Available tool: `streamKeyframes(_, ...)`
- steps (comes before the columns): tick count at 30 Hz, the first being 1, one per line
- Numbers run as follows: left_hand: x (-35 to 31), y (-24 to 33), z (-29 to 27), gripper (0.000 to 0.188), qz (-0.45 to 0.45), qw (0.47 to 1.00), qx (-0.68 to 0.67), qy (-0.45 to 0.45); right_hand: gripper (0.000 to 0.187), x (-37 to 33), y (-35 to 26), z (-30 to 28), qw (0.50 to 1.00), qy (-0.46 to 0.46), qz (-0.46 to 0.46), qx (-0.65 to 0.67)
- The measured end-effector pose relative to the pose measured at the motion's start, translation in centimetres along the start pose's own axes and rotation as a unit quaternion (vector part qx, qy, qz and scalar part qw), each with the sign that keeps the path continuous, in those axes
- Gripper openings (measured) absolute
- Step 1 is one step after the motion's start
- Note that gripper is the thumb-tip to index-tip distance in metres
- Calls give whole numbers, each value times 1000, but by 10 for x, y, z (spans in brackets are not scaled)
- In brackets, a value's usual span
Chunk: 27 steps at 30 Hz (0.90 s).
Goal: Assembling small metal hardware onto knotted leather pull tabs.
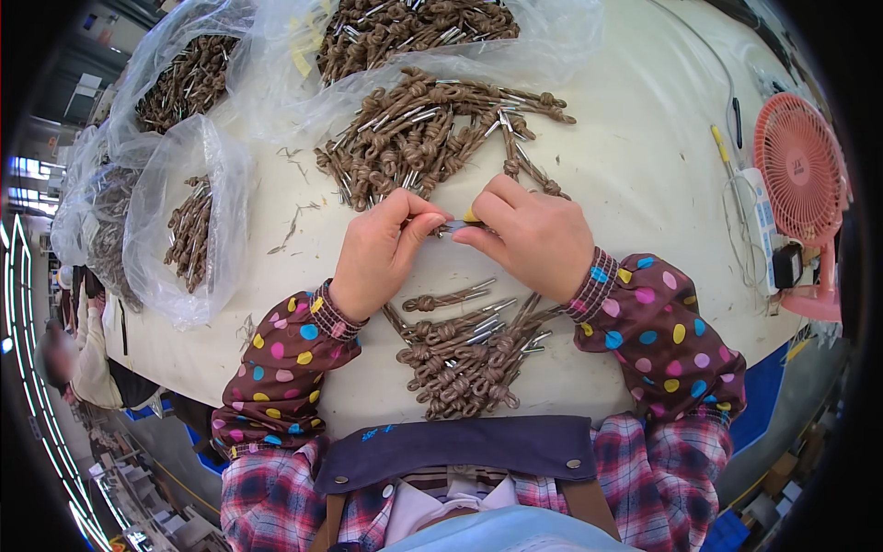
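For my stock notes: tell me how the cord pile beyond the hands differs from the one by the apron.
Size: the far pile is larger than the near pile.
Place: the far pile lies beside a clear plastic bag, the near pile by the navy apron.
Tips: the near pile's silver tips mostly point away from the apron; the far pile's, several ways.
Both are brown knotted cords on the pale table.

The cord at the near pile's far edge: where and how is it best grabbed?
Probably pinch the cord by its left knot, from above, far side: the knot is its thickest part, and other cords lie on the near side.
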<state>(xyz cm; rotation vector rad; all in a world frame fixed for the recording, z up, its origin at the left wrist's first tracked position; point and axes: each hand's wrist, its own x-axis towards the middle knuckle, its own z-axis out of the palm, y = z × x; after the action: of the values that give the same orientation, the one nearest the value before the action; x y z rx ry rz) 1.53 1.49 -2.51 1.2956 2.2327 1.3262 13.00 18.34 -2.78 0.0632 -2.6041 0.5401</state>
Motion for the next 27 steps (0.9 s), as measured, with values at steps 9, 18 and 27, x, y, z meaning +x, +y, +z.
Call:
streamKeyframes(9,1,2,1,9,8,1000,8,-2,27,0,0,2,999,18,-20,-18)
streamKeyframes(18,-1,-1,1,10,-8,1000,-28,6,28,1,2,-1,999,32,-17,19)
streamKeyframes(27,0,-9,0,11,5,996,-87,33,30,1,7,0,945,-89,181,259)
